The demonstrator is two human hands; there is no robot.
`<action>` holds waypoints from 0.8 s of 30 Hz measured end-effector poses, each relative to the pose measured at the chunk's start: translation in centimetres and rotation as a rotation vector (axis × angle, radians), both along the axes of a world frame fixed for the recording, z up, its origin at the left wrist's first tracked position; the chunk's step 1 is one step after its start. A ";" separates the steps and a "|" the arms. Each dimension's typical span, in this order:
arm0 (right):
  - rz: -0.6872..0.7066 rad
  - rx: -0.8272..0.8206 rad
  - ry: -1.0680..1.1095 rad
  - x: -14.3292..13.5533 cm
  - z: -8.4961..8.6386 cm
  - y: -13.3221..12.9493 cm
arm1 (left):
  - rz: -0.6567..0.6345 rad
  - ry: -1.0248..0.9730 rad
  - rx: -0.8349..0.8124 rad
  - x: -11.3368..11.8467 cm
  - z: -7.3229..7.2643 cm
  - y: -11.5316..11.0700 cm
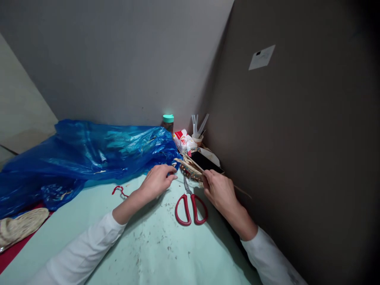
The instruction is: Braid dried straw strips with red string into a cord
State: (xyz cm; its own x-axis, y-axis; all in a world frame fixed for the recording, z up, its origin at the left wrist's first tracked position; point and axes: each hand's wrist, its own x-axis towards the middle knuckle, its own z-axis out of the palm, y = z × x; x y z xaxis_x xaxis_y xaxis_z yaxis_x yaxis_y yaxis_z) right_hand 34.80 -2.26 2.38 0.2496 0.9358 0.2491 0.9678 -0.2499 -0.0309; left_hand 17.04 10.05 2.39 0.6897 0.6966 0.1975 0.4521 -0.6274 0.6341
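Observation:
My right hand (219, 189) is closed around a thin tan strip (190, 161) that looks like dried plant fibre. The strip runs up-left past the fingertips, and a thin tail shows beyond the back of the hand. Across from it, my left hand (158, 180) has thumb and fingers slightly apart, with nothing visible between them, close to a blue plastic bag (118, 154). Red-handled scissors (191, 208) lie between my hands, blades pointing away. Behind the right hand, a black phone-like slab (206, 161) rests on a basket-like item with coloured dots (190, 173).
A jar with a turquoise lid (168, 118), a red-and-white packet (184, 141) and a cup of white sticks (197, 138) stand by the wall. Red yarn (119, 191) and small scraps lie on the pale green cloth (148, 253). A coiled tan bundle (23, 225) sits at left.

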 end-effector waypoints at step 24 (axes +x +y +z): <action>0.394 -0.028 0.995 -2.5 -1.3 -0.6 | -0.038 -0.655 -1.030 3.2 -2.4 -1.1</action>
